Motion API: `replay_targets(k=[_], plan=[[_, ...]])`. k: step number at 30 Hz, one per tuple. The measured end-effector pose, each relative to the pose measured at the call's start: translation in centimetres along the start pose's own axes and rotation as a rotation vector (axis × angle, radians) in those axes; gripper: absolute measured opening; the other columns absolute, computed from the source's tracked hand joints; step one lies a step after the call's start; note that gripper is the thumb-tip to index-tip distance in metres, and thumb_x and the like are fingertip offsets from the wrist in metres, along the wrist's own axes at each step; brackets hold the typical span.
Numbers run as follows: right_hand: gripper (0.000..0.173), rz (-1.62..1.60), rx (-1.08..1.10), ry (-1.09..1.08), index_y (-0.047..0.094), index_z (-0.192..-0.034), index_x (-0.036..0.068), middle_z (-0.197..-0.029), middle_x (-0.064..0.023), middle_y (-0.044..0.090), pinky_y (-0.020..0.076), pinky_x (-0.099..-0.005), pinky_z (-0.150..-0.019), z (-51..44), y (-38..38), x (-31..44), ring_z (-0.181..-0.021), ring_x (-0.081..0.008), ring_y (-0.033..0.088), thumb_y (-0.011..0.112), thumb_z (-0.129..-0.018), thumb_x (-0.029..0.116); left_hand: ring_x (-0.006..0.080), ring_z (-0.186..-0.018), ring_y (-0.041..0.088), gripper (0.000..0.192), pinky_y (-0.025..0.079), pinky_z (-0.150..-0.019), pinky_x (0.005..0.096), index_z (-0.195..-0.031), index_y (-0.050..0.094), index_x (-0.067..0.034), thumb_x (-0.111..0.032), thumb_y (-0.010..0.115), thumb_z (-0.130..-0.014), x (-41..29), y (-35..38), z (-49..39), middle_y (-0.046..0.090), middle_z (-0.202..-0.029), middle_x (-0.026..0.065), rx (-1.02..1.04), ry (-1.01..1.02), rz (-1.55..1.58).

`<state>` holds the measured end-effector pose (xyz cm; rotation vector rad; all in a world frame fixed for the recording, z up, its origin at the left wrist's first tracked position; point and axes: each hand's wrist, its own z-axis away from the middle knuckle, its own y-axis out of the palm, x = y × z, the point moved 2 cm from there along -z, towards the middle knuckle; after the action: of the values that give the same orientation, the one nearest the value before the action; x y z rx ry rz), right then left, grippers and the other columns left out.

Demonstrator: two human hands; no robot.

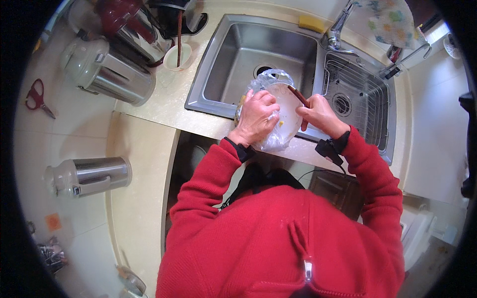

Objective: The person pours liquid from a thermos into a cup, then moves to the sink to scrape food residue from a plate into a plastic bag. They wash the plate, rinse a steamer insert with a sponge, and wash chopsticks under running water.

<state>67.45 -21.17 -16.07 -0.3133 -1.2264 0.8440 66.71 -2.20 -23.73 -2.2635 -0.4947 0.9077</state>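
Note:
My left hand [259, 117] grips a crumpled clear plastic bag [277, 141] at the left side of a white plate [292, 110]. The plate is tilted over the front edge of the sink and has yellow food bits on it. In my right hand [321, 114] is a pair of brown chopsticks [297, 94], which lie across the plate's upper right rim; my fingers are also at that rim. Something yellowish shows inside the bag beside my left hand. The large basin of the steel sink [246, 48] is just beyond, with its drain partly hidden by the bag.
A wire rack [367, 108] sits in the smaller basin, near the faucet [335, 31]. A yellow sponge [311, 23] lies behind the sink. Left of it stand a white cup [177, 57] holding a brown stick and a steel vacuum flask [115, 74]. Another flask [100, 176] is farther left.

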Motion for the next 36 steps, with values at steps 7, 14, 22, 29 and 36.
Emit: replay_targets(k=[7, 14, 22, 29, 36], plan=[[0.035, 0.048, -0.002, -0.015, 0.070, -0.065, -0.007, -0.053, -0.0080, 0.065, 0.0530, -0.0268, -0.056, -1.4, 0.4, 1.3, -0.048, -0.0127, 0.062, 0.055, -0.078, 0.022, 0.0251, -0.099, 0.058, 0.017, 0.039, -0.089, 0.0456, -0.080, 0.066, -0.006, -0.021, 0.059, -0.076, 2.4, -3.0, 1.1, 0.064, -0.095, 0.0074, -0.054, -0.133, 0.027], [0.034, 0.027, -0.008, -0.024, 0.070, -0.064, -0.006, -0.053, -0.0086, 0.065, 0.0533, -0.0269, -0.055, -1.9, 0.8, 2.8, -0.047, -0.0131, 0.063, 0.055, -0.079, 0.021, 0.0279, -0.103, 0.057, 0.018, 0.039, -0.092, 0.0452, -0.085, 0.066, -0.005, -0.017, 0.054, -0.081, 2.8, -4.4, 1.8, 0.064, -0.101, 0.0085, -0.016, -0.153, -0.003], [0.035, 0.118, -0.021, -0.054, 0.068, -0.059, -0.006, -0.052, -0.0090, 0.064, 0.0528, -0.0289, -0.055, -2.5, 1.3, 5.0, -0.047, -0.0159, 0.063, 0.055, -0.078, 0.021, 0.0287, -0.125, 0.050, 0.039, 0.029, -0.108, 0.0544, -0.122, 0.060, -0.008, -0.016, 0.052, -0.084, 0.6, -3.2, 3.1, 0.059, -0.126, 0.0098, 0.111, 0.059, 0.069], [0.034, 0.121, 0.024, -0.038, 0.068, -0.059, -0.005, -0.052, -0.0088, 0.064, 0.0533, -0.0295, -0.057, -2.9, 1.6, 5.4, -0.048, -0.0159, 0.063, 0.055, -0.077, 0.020, 0.0312, -0.117, 0.056, 0.037, 0.038, -0.104, 0.0466, -0.116, 0.060, 0.003, -0.013, 0.058, -0.083, 2.4, -3.9, 6.0, 0.060, -0.121, 0.0181, 0.059, 0.084, 0.026], [0.033, 0.146, 0.061, -0.047, 0.069, -0.064, -0.007, -0.054, -0.0100, 0.065, 0.0547, -0.0299, -0.059, -3.2, 2.2, 6.2, -0.050, -0.0165, 0.064, 0.055, -0.078, 0.020, 0.0302, -0.103, 0.062, 0.025, 0.048, -0.091, 0.0373, -0.105, 0.065, 0.006, -0.008, 0.057, -0.085, 4.6, -6.6, 5.8, 0.059, -0.121, 0.0200, -0.311, -0.458, 0.498]])
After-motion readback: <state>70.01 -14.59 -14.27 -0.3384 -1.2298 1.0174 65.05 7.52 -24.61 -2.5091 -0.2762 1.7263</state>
